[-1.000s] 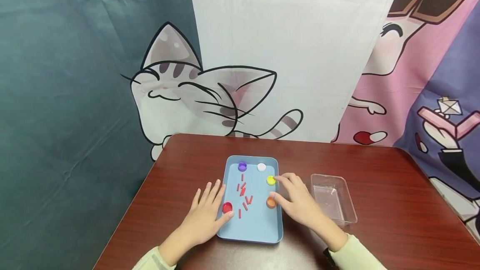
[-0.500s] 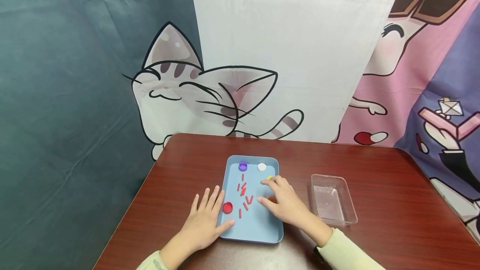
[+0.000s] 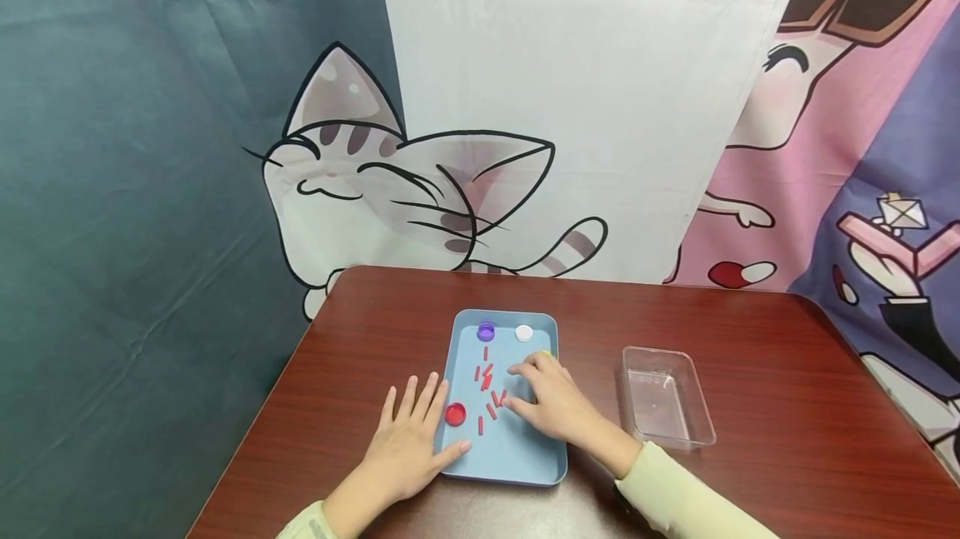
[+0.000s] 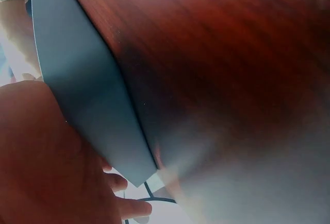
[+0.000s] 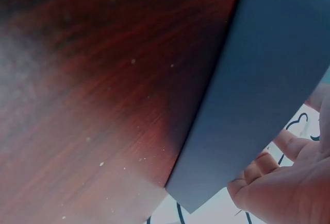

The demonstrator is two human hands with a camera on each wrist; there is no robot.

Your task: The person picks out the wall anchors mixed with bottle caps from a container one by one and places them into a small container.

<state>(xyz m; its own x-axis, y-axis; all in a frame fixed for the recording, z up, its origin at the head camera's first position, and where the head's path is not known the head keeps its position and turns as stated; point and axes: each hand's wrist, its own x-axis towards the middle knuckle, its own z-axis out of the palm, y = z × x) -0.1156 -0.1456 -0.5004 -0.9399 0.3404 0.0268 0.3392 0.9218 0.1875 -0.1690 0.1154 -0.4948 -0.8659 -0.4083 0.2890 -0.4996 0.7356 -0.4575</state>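
Observation:
A light blue tray [image 3: 517,460] lies on the table, its outer wall [image 4: 87,69] filling much of the left wrist view. My left hand [image 3: 408,447] rests at its left edge, fingers spread and thumb over the rim, close to a red round cap [image 3: 455,414]. Over the tray's right half is my right hand [image 3: 555,406], thumb and index finger apart beside several small red sticks [image 3: 481,425]. Nothing shows between those fingertips. At the far end sit a purple cap [image 3: 486,331] and a white cap [image 3: 524,332]. The right hand hides the orange cap and most of the yellow cap [image 3: 545,352].
To the right of the tray stands a clear plastic container [image 3: 663,397] on the reddish-brown wooden table [image 3: 780,406]. Behind the table hangs a curtain [image 3: 600,64] printed with cartoon figures.
My right hand has moved left from beside the yellow and orange caps to the red sticks, covering the orange cap. My left hand has slid slightly toward me along the tray's edge.

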